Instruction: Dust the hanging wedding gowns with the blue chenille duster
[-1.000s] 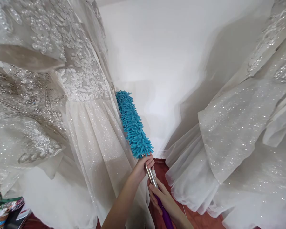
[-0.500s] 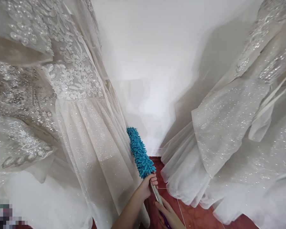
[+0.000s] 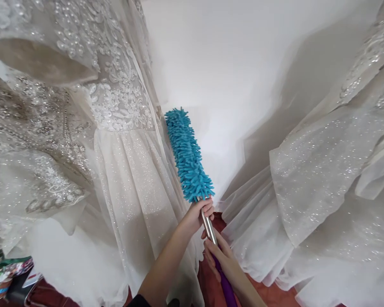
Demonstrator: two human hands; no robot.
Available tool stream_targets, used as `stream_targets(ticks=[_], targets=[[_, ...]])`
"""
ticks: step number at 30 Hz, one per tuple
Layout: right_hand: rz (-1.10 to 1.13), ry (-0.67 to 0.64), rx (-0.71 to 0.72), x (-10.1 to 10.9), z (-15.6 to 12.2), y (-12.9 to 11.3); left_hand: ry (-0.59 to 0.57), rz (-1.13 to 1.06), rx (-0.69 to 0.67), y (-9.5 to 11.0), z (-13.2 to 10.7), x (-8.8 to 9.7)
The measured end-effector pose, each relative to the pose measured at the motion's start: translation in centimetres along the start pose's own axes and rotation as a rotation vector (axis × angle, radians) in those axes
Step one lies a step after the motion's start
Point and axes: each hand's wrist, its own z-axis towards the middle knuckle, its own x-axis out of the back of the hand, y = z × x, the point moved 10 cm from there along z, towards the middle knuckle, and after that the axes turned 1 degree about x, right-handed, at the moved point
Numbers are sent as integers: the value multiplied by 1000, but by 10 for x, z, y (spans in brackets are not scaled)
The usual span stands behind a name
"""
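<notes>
A duster [image 3: 188, 155] with a shaggy blue microfibre head, a metal shaft and a purple grip leans up and slightly left in front of me. My left hand [image 3: 202, 213] is wrapped round the shaft just under the blue head. Lower down, my right hand [image 3: 219, 251] holds the handle where metal meets purple. The head's left side lies against or very near the skirt of a beaded white wedding dress [image 3: 137, 179]. Behind the head is the white wall [image 3: 224, 85].
More sparkling white gowns [image 3: 313, 183] fill the right side, their skirts spreading low. Further left hangs a heavily beaded dress [image 3: 45, 115]. Reddish tiled floor [image 3: 208, 277] shows between the skirts. Colourful items [image 3: 13, 273] lie at the lower left.
Both hands have raised the duster, so its blue head stands higher along the dress and wall. More of the purple grip shows. The view has shifted slightly left.
</notes>
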Motion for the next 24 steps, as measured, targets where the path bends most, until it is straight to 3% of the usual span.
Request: stream_targets(ticks=[3, 6, 16, 20, 24], targets=[[-85, -41, 28, -15, 7, 9, 33, 11, -52, 11, -14, 18], [-105, -10, -6, -8, 7, 31, 80, 5, -27, -4, -16, 40], [-184, 235, -150, 51, -18, 98, 241, -218, 241, -120, -5, 111], [-205, 293, -192, 70, -28, 119, 270, -197, 326, -146, -8, 115], [-232, 362, -169, 74, -33, 104, 270, -152, 328, -133, -6, 96]])
